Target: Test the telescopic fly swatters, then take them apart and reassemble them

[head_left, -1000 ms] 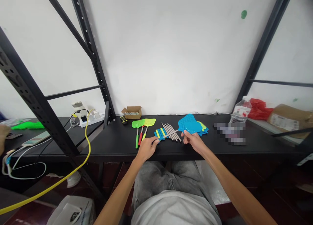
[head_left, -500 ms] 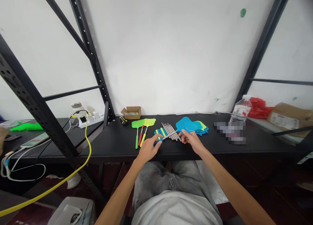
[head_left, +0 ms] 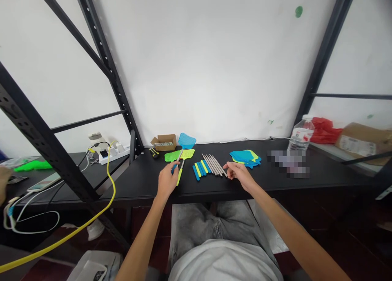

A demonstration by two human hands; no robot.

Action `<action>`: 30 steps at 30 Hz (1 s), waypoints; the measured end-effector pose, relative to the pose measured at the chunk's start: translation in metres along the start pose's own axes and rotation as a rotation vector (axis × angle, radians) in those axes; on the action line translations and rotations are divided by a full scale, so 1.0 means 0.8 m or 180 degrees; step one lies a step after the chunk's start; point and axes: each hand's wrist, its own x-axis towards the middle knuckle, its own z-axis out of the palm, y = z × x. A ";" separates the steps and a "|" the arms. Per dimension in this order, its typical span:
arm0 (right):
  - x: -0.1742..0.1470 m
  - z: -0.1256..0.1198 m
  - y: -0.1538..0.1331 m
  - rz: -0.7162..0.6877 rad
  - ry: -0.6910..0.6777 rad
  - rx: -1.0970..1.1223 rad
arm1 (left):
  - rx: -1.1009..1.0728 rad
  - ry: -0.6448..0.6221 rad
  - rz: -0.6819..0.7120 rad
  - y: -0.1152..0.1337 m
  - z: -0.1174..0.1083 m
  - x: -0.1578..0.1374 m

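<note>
My left hand [head_left: 167, 180] grips a blue fly swatter [head_left: 187, 140] by its handle, its head held up towards the back of the table. Below it lie a green fly swatter [head_left: 172, 155] and a yellow fly swatter [head_left: 188, 153]; my hand partly covers them. Several blue and yellow handles [head_left: 201, 169] lie in a row beside several metal rods [head_left: 213, 164]. My right hand [head_left: 240, 175], fingers apart and slightly curled, rests close to the rods' right end. Whether it touches one is unclear. Behind it is a pile of blue and yellow swatter heads [head_left: 245, 156].
An open cardboard box [head_left: 164, 143] and a black-and-yellow tool [head_left: 154, 153] stand at the back left. A pixelated patch and a plastic bottle [head_left: 301, 135] are on the right. A yellow cable [head_left: 114, 183] hangs past the table's left side by a rack post.
My left hand has carried the blue fly swatter leftwards from above the rods to the other swatters. My right hand has let go of its head and stays near the rods.
</note>
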 end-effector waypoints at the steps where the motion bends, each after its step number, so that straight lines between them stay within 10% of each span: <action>1: 0.000 0.000 0.000 0.0005 -0.0004 0.0006 | 0.0130 -0.0040 -0.0108 -0.006 -0.006 0.003; 14: 0.001 0.000 0.004 -0.0065 -0.0038 -0.0020 | 0.1350 -0.0693 -0.0999 -0.049 -0.066 0.003; 30: 0.000 0.000 0.002 -0.0007 -0.0046 -0.0095 | 0.1422 -0.1145 -0.0520 -0.037 -0.052 -0.002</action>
